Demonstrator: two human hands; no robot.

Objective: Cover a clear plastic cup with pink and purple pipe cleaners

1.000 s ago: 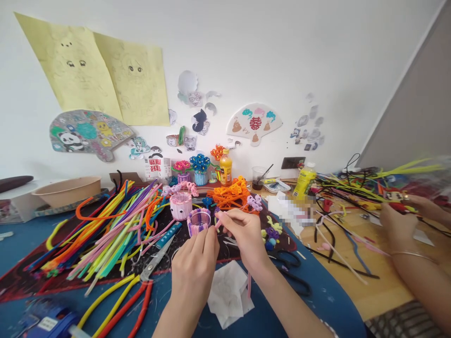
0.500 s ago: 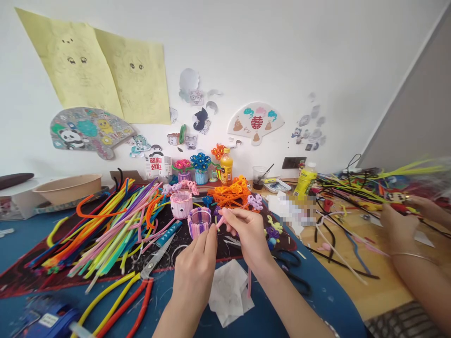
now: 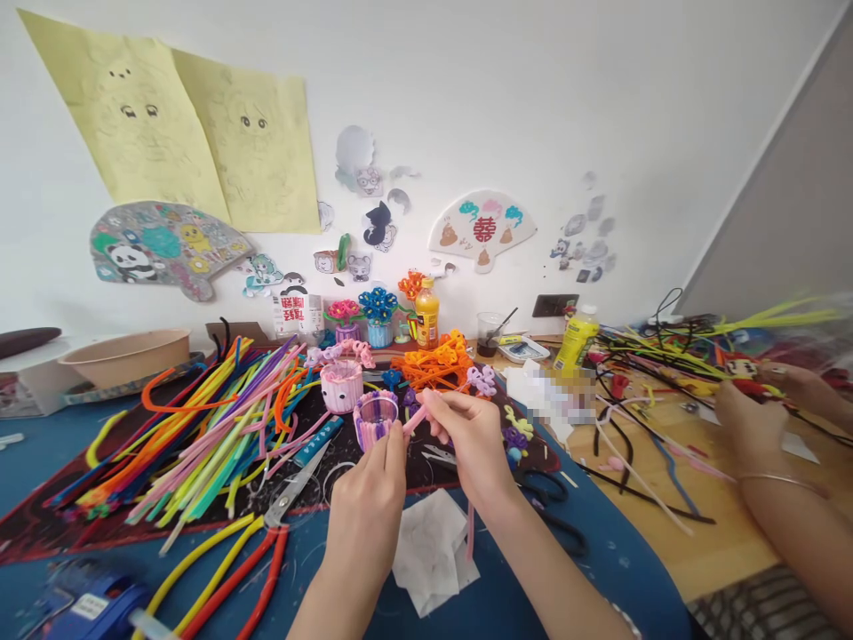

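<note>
A pink pipe cleaner (image 3: 414,421) runs between my two hands near the middle of the view. Its left part is pinched in my left hand (image 3: 370,498), whose fingers are closed. My right hand (image 3: 472,444) pinches it from the other side, and a pink length hangs below that hand. Just behind my left hand stands a small purple and pink striped cup (image 3: 374,421). A pink cup with small black eyes (image 3: 341,388) is beyond it to the left. Crumpled white tissue (image 3: 430,551) lies beneath my hands.
Colourful pipe cleaners (image 3: 193,427) cover the left side, with scissors (image 3: 293,489) and a blue glue gun (image 3: 93,604) nearer me. Black-handled scissors (image 3: 553,507) lie right of my right wrist. Another person's hands (image 3: 753,427) work at the far right. Bottles and pipe-cleaner flowers line the wall.
My fingertips are slightly further apart, and more of the pink pipe cleaner shows between them. The whole view has shifted a little.
</note>
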